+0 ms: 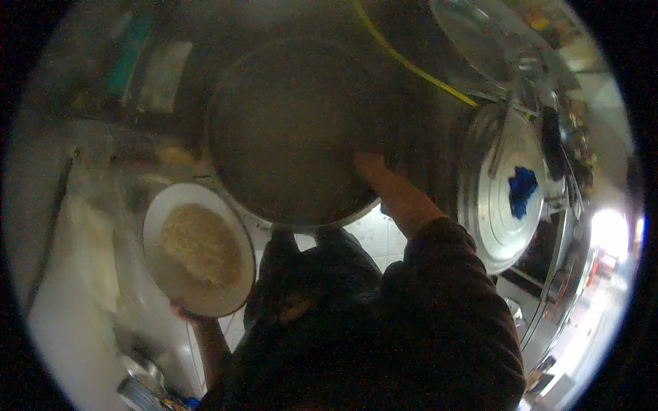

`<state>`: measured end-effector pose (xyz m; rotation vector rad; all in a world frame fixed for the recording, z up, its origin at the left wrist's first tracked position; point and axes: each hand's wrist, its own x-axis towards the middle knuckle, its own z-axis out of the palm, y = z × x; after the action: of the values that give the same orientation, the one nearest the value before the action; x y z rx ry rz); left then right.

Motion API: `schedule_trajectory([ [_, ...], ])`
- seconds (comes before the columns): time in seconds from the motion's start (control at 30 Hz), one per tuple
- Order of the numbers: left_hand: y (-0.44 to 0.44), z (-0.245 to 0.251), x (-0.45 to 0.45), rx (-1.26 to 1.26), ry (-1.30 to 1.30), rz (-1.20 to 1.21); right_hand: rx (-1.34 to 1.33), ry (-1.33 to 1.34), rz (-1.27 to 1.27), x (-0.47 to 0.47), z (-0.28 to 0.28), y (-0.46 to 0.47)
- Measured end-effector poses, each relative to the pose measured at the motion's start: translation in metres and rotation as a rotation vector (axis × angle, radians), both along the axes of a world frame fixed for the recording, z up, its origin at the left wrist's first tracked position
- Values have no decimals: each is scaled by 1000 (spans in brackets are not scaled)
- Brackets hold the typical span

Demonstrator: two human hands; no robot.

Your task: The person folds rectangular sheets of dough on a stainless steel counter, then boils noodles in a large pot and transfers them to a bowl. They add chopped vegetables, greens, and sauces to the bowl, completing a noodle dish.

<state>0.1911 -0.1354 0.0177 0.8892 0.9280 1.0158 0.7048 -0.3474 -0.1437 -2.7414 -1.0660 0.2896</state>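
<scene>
My left hand [186, 311] grips the lower rim of a wide white bowl [169, 198]. A mound of pale, crumbly food [198, 244], perhaps cooked rice, lies in it. Directly before me stands a large round vessel [293, 128], dim and greyish inside. My right hand [368, 165] reaches over its near right rim into the interior. The fingers of that hand fade into the dark, so whether they hold anything cannot be made out.
To the right, a large metal lid or pan [496, 221] bears a crumpled blue cloth [522, 191]. A yellow hose or cable [411, 66] curves behind the vessel. On the left stretches a pale counter [149, 308]. White floor tiles [375, 234] show below the vessel.
</scene>
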Motion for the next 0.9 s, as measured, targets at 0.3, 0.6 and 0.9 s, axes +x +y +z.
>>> schedule_trajectory([
  [0.3,-45,59,-20,-78,3,159,207,538,-40,-103,-29,60],
  [0.6,9,72,-9,-34,-82,87,364,1181,-344,-156,14,-21],
  [0.9,5,77,-22,-64,-88,100,337,1393,-542,-93,-34,-27],
])
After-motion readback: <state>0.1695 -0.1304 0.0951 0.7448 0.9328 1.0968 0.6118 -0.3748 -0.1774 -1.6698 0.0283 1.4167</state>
